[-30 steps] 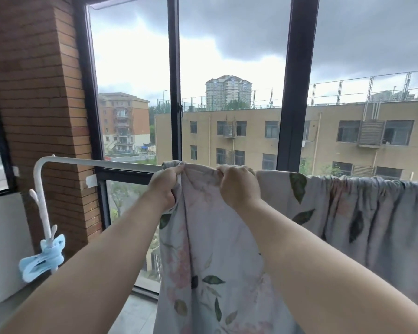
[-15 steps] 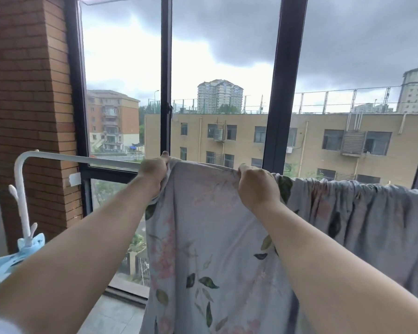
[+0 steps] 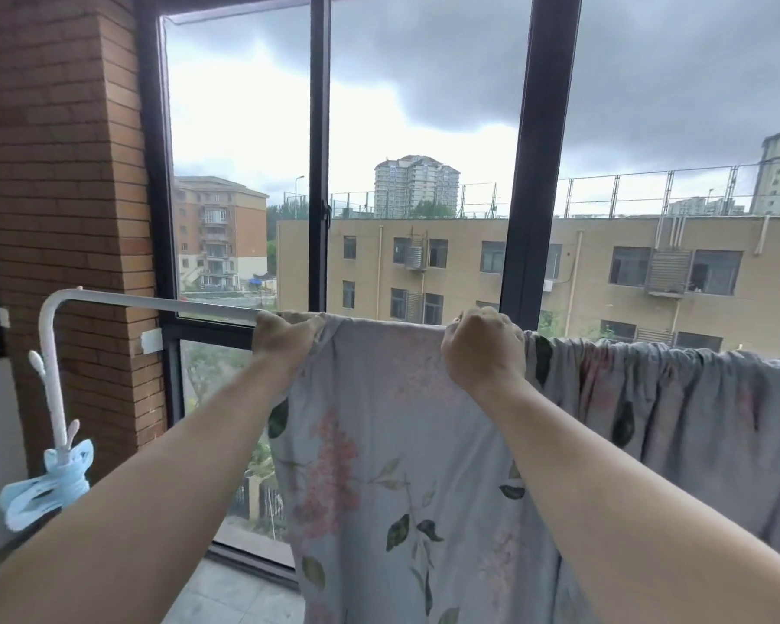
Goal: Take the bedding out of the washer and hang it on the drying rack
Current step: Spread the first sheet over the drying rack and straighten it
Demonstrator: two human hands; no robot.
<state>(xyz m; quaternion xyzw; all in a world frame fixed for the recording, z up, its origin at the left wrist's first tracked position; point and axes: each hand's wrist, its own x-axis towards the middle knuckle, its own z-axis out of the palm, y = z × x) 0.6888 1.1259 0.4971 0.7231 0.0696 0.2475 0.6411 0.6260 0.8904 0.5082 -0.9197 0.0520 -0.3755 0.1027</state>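
Up at the window (image 3: 424,128), two hands are on the job and both are busy. One piece of bedding (image 3: 392,443), pale grey-blue with pink blossoms and dark green leaves, is draped over the single white rail of the drying rack (image 3: 154,304) and hangs straight down from it. The left hand (image 3: 284,337) has its fingers curled over the cloth's top edge at its left corner, right on the rail. The right hand (image 3: 485,349) is a tight fist gripping that same top edge, further along to the right. Between the two hands the top edge runs flat and taut along the rail.

Right of the right hand there is more cloth (image 3: 672,398) in the same print, gathered into folds along the rail. Whether it is the same piece or a second one cannot be told from here.

At the far left the rail bends down into one upright post (image 3: 50,376) with two little prongs sticking out of it. One pale blue clip (image 3: 48,488) sits low on that post. One brick pillar (image 3: 64,173) stands behind the post. Two dark uprights split the window glass, and past it stand several apartment blocks under heavy grey cloud. A strip of tiled floor (image 3: 235,596) shows below, between the forearms.
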